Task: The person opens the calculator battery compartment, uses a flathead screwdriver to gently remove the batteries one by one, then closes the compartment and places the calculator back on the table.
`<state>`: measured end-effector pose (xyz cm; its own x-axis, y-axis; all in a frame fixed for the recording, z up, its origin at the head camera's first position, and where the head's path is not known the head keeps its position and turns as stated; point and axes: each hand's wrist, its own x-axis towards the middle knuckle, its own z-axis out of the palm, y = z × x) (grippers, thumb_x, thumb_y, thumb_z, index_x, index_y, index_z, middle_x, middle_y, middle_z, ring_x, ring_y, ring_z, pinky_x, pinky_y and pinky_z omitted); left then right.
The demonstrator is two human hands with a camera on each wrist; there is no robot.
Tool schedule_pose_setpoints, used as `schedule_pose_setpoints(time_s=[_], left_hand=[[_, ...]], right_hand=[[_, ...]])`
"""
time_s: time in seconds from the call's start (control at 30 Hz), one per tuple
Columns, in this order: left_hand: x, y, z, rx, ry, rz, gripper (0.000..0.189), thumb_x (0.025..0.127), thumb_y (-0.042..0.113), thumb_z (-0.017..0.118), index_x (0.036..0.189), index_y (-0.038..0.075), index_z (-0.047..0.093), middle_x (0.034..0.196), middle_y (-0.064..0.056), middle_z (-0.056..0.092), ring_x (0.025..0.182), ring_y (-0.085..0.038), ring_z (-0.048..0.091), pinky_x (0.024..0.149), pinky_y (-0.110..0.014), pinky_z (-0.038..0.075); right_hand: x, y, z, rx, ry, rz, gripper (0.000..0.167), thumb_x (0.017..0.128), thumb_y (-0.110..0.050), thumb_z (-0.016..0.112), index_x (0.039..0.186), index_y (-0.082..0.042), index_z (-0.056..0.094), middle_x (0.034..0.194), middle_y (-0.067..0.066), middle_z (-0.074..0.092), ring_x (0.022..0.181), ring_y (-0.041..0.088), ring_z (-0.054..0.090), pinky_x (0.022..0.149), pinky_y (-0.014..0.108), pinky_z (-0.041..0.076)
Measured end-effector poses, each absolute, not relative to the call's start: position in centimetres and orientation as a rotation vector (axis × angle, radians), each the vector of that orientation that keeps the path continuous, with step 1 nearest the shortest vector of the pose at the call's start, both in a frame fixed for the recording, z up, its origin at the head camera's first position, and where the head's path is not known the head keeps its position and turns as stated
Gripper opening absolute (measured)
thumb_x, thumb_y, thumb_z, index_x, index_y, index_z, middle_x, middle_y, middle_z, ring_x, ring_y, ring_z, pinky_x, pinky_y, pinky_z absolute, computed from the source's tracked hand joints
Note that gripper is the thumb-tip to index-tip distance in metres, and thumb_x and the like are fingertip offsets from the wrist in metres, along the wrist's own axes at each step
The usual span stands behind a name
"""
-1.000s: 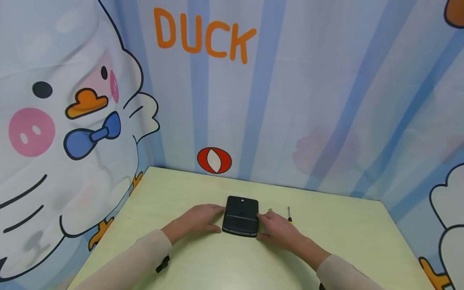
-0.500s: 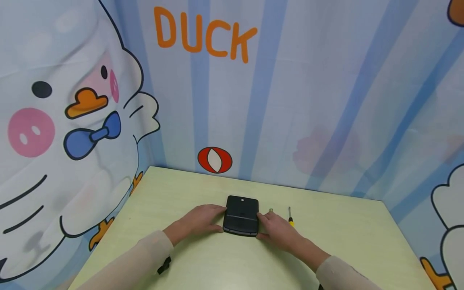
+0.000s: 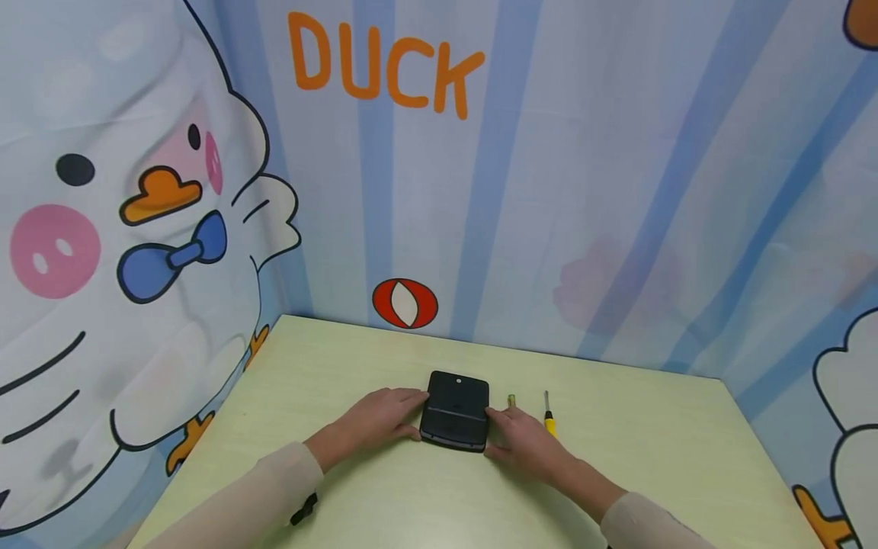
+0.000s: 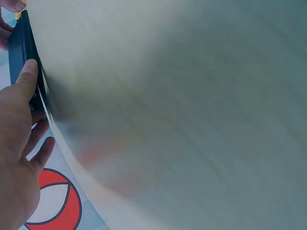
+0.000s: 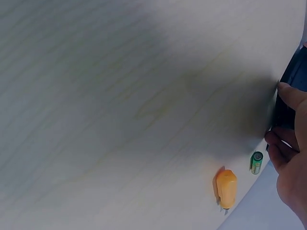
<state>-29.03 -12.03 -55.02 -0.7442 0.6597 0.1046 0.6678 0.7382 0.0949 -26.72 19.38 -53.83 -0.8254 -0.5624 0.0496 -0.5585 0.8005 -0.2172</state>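
Note:
A flat black plastic device [image 3: 456,408], with a raised ridge across it and a small light dot at its far end, lies between both hands on the table in the head view. My left hand [image 3: 373,418] holds its left side, thumb by the near corner and fingers farther up the edge. On the opposite side, my right hand [image 3: 524,441] grips the right edge in the same way. Just beyond the right hand are a small green battery [image 5: 256,163] and a yellow-handled screwdriver [image 5: 226,188]. The device's underside is hidden.
The pale yellow table [image 3: 411,503] ends at a fabric backdrop [image 3: 549,191] with stripes and duck drawings. The screwdriver's shaft points toward the table's back edge. A black strap [image 3: 304,509] hangs beneath the left sleeve.
The right hand has shifted slightly nearer, so more of the battery and the screwdriver handle shows. The near edge of the device has come slightly nearer too. Both hands stay at its sides.

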Motion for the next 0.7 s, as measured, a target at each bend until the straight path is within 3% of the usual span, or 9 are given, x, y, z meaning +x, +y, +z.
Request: schedule_pose_setpoints(time_s=[0.7], left_hand=[[-28.9, -13.2, -55.3, -1.199, -2.682, -0.222, 0.070, 0.103, 0.050, 0.065, 0.154, 0.003, 0.054, 0.153, -0.012, 0.058, 0.139, -0.026, 0.057, 0.110, -0.042, 0.051]], right_hand=[[-26.1, 19.4, -54.4, -0.955, 3.077, -0.396, 0.072, 0.088, -0.028, 0.089, 0.144, 0.005, 0.058, 0.123, 0.017, 0.070, 0.113, 0.032, 0.068, 0.093, 0.045, 0.060]])
